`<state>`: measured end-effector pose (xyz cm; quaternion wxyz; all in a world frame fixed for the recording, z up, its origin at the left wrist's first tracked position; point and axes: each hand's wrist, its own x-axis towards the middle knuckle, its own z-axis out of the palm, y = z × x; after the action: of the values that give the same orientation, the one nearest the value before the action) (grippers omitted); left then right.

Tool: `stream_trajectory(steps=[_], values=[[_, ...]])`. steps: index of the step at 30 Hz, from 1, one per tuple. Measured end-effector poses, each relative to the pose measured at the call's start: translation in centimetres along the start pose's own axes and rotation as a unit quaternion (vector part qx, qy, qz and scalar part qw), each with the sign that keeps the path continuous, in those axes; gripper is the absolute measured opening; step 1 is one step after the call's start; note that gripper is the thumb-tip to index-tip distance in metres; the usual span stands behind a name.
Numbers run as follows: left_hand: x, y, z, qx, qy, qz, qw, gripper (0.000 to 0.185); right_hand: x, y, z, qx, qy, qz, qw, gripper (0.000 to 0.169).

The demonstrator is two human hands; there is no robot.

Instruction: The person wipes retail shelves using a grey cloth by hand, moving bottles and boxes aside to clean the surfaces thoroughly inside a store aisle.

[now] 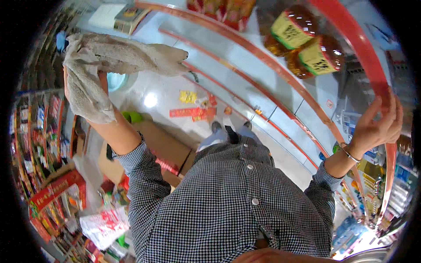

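Note:
A greyish, worn towel-like cloth (131,54) hangs over my raised left hand (103,82), which grips it; most of the fingers are hidden beneath the folds. One end of the cloth stretches right, towards the tiered shelves, and another falls over my wrist. My right hand (376,128), with a bangle at the wrist, holds the red edge strip (361,42) of an upper shelf between thumb and fingers. Two plastic containers with yellow labels, a rear one (292,29) and a front one (319,57), stand on the shelf left of that strip.
Red packets (222,13) and a box (130,18) sit on the shelving (210,42). Cardboard boxes (158,138) stand on the floor by my left arm. Red and yellow printed pieces (192,111) and a light-blue basin (116,81) lie beyond. Stocked racks (39,128) line the left.

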<state>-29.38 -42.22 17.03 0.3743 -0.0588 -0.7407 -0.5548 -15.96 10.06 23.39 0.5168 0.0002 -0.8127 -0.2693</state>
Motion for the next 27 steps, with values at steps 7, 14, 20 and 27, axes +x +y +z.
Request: stream_trajectory(steps=[7, 14, 20, 27], values=[[-7.8, -4.0, -13.2, -0.016, 0.17, -0.108, 0.979, 0.044, 1.8, -3.7, 2.9, 0.037, 0.056, -0.034, 0.997, 0.032], [-15.3, -11.7, -14.2, -0.496, 0.093, -0.313, 0.804, 0.048, 2.6, -5.9, 5.0, 0.024, 0.111, 0.07, 0.991, 0.03], [-9.8, -11.3, -9.3, -0.601, 0.059, -0.353, 0.714, 0.041, 4.4, -8.9, 4.5, -0.015, 0.086, 0.115, 0.99, 0.026], [1.7, -11.3, 0.3, -0.426, -0.039, -0.32, 0.846, 0.042, 9.1, -18.3, 6.0, 0.197, 0.1, 0.198, 0.955, 0.034]])
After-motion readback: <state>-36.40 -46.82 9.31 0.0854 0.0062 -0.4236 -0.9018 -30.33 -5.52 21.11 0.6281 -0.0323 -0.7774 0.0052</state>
